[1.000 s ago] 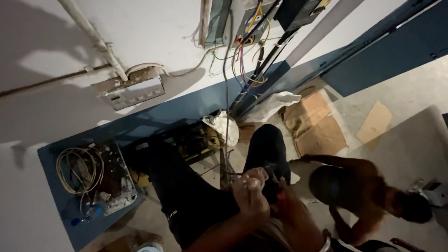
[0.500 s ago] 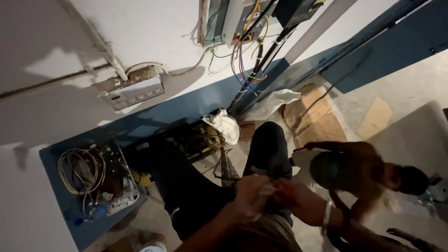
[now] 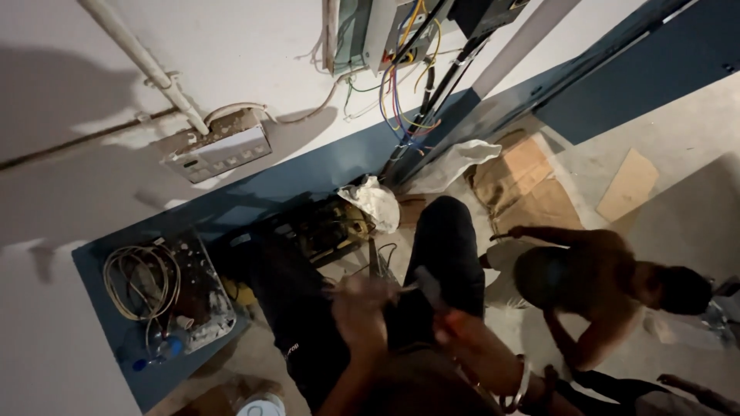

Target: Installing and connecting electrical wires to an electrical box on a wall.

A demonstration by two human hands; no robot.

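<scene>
Looking down from the head camera, I start at the far left, where a shallow tray (image 3: 202,308) holds a coil of pale cable (image 3: 140,281) against the blue band of the wall. Above it, a grey switch box (image 3: 218,145) sits on the white wall under a slanting conduit pipe (image 3: 146,65). Further along, an open toolbox (image 3: 327,227) rests on the floor beside a crumpled white bag (image 3: 375,202).

My left hand (image 3: 361,310) is low in the middle, over my dark trouser legs (image 3: 443,246), blurred by motion; its fingers look curled round something thin, but I cannot tell what. My right hand (image 3: 455,327) is just beside it, closed on a tool with a pale tip and a reddish grip (image 3: 432,296), which lies between the two hands.

Higher up, coloured wires (image 3: 401,92) hang from an open panel (image 3: 385,27). To the right, flattened cardboard (image 3: 524,185) lies on the floor, and another person (image 3: 593,281) crouches near it.
</scene>
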